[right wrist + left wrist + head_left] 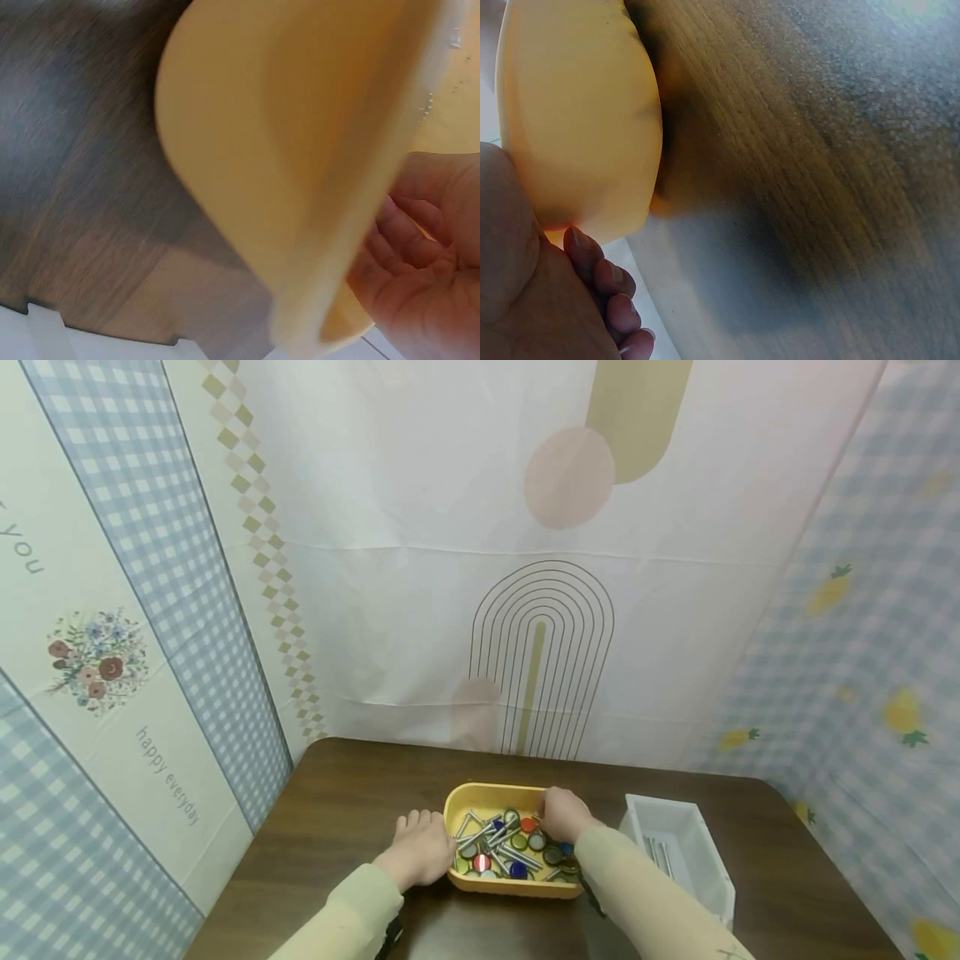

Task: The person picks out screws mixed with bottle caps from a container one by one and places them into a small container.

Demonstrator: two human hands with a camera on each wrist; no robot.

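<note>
"What can't we make out?"

"Mostly the right hand point(566, 816). From the head its own back hides the fingertips, and in the right wrist view the blurred rim of the yellow, round-cornered plastic tray point(517, 887) cuts across the fingers. We see them bent, but we cannot tell whether they pinch anything."

"What else do we lose?"

"The pale sleeve point(645, 893) on the right arm covers the tray's near right corner and part of the white rectangular plastic box point(720, 860) on the right. Inside that box we can pick out a few silver metal bolts point(660, 857); how many, we can't say. The left wrist view gives us only the tray's outer wall, not its contents, and the near part of the dark brown wooden bench point(337, 810) runs out of the head view."

"And where does the tray lie?"

"On the bench, between the two hands. The left hand point(422, 847) holds its left end, thumb at the rim and a fingertip against the outside wall. The right hand is at the far right, over the inside edge. Between them we see silver metal screws point(525, 858) mixed with round, multicoloured bottle caps point(528, 824), several partly buried under one another."
</note>
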